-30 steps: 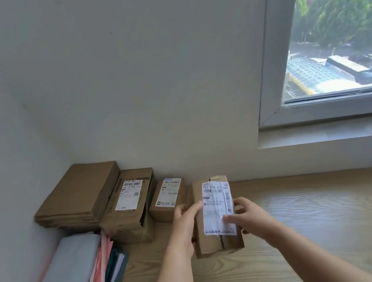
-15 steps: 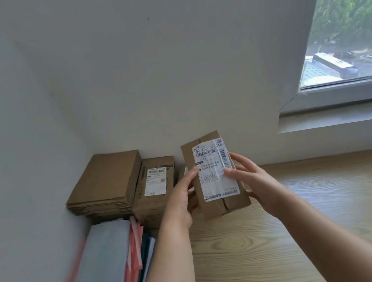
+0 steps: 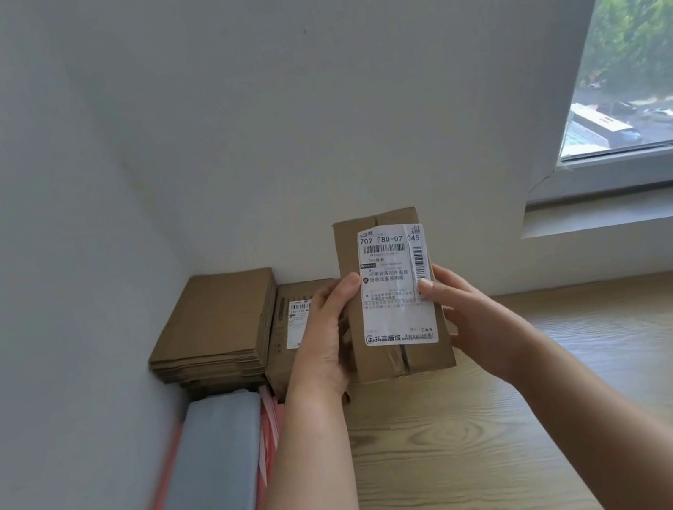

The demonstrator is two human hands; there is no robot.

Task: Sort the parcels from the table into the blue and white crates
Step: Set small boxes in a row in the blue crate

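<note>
A small brown cardboard parcel [image 3: 402,355] with a white shipping label is held upright above the wooden table [image 3: 510,426], label facing me. My left hand [image 3: 322,341] grips its left edge, thumb on the front. My right hand [image 3: 464,313] grips its right edge, thumb on the label. Behind my left hand another labelled brown parcel [image 3: 293,328] lies on the table, partly hidden. No crate is in view.
A stack of flat brown cardboard [image 3: 215,324] sits in the corner by the wall. Grey, pink and red flat packets [image 3: 211,476] lie along the table's left edge. A window [image 3: 651,68] and its sill are at the right.
Both hands have lifted the parcel off the table and raised it upright toward me. The view has shifted left, and the third small parcel is now hidden behind my hands.
</note>
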